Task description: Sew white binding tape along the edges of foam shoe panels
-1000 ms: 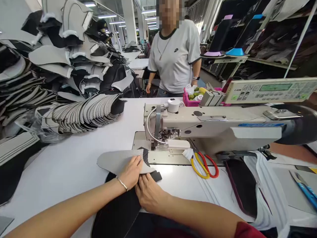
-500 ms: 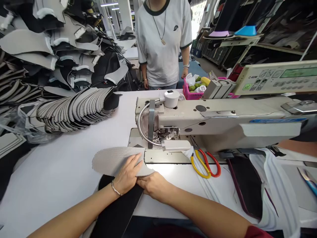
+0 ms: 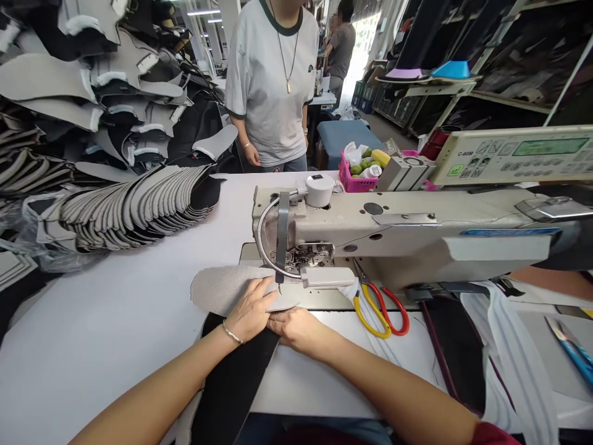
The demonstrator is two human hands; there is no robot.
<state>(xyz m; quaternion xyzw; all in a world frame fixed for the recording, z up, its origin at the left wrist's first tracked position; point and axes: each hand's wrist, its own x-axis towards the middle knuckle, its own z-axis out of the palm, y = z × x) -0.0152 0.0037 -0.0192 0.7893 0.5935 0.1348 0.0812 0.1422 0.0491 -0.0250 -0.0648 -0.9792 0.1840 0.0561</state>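
Note:
My left hand (image 3: 252,310) lies flat, fingers stretched, on a grey mesh fabric piece (image 3: 220,287) on the white table. My right hand (image 3: 296,326) rests beside it with fingers pressed on the piece's near edge, over a black fabric strip (image 3: 234,377) that hangs off the table's front. The piece's right end lies at the needle of the cream sewing machine (image 3: 398,232). Both hands hold the piece down against the table.
Stacks of grey and black cut pieces (image 3: 134,204) fill the left side. Red and yellow scissors (image 3: 380,303) lie by the machine base. A control panel (image 3: 514,154) and pink basket (image 3: 356,176) stand behind. A person in a grey T-shirt (image 3: 271,86) stands across the table.
The grey piece and both hands have slid right, toward the needle. The person across the table has stepped left, and the camera has tilted.

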